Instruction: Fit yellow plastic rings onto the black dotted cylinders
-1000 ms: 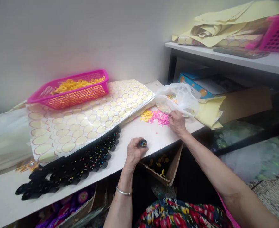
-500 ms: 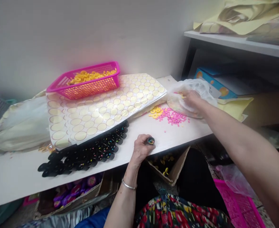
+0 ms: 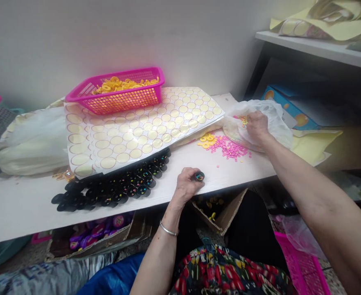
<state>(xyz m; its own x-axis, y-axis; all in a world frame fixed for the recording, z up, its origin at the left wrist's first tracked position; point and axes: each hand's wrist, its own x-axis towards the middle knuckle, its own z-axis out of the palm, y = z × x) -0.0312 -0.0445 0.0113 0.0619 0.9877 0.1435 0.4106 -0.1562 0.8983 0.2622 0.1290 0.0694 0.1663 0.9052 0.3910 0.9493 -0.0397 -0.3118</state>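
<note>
We are looking down on a long white worktable [image 3: 17,213], reading it from the left. A soft white plastic sack [image 3: 30,141] is slumping at the far end. Just beside it, a pink plastic mesh basket [image 3: 122,100] heaped with yellow plastic rings [image 3: 119,84] is sitting on the back edge of a glossy sheet of round cream stickers [image 3: 137,133]. Along the sheet's near edge, rows of black plastic caps [image 3: 113,188] dotted with coloured specks are lying side by side, touching one another. Right of them, at the table's front edge, the left hand [image 3: 184,185], with a thin silver bangle [image 3: 168,230] on its wrist, is pinching a small black round cap [image 3: 199,176] between thumb and fingers. The cap is standing out from the fingertips with its speckled face up. Farther back, a loose pile of tiny pink beads [image 3: 229,148] is spreading on the table, with a few scattered yellow rings [image 3: 207,139] at its left, well apart from that cap. The right hand [image 3: 256,128] is reaching into a crumpled translucent plastic bag [image 3: 272,119] just beyond the pile, its fingers curling down beside multicoloured beads [image 3: 244,120]. We cannot tell whether it is gripping any.
</note>
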